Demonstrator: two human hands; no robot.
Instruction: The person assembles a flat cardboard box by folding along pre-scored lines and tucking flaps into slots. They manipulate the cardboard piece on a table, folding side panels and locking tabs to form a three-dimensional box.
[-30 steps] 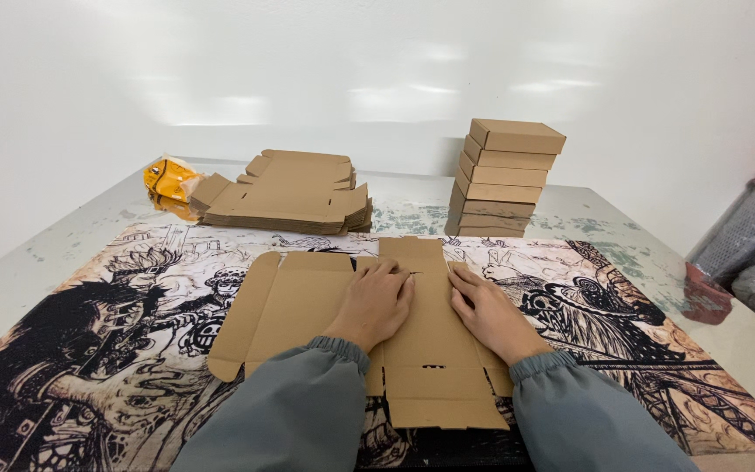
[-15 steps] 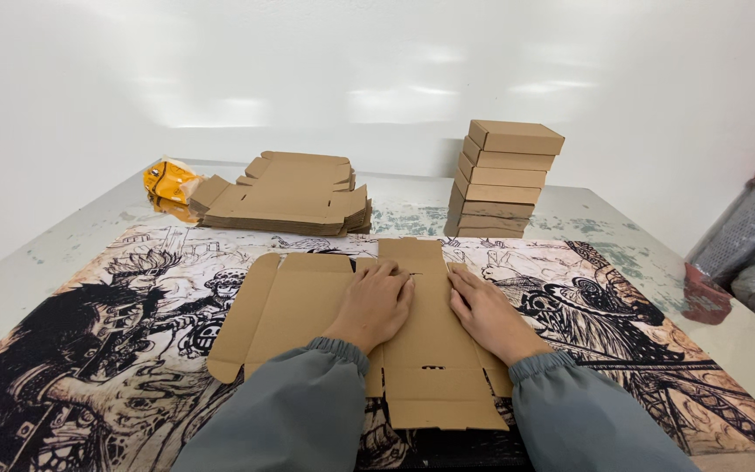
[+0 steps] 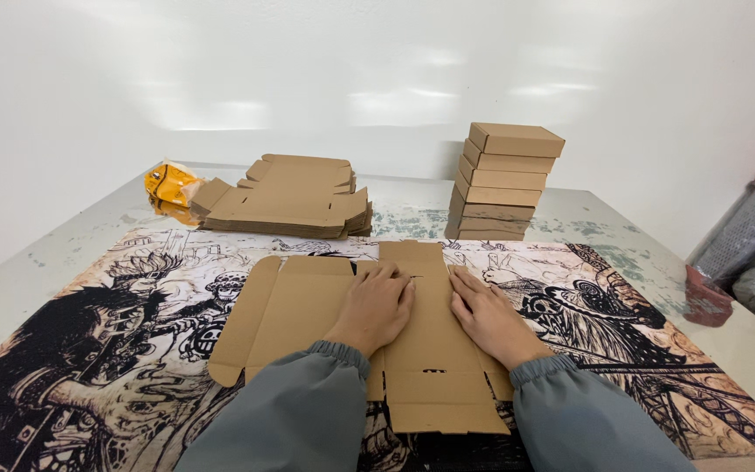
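Observation:
A flat brown cardboard box blank (image 3: 308, 306) lies on the printed table mat in front of me. My left hand (image 3: 376, 306) rests palm down on its middle, fingers together and pointing away. My right hand (image 3: 487, 316) lies flat on the blank's right part, just beside the left hand. Both hands press on the cardboard and grip nothing. Grey sleeves cover both forearms.
A pile of flat box blanks (image 3: 290, 197) sits at the back left, with a yellow packet (image 3: 168, 185) beside it. A stack of several folded brown boxes (image 3: 502, 179) stands at the back centre. Wrapped rolls (image 3: 744, 253) lean at the right edge. The mat (image 3: 89, 332) covers the table.

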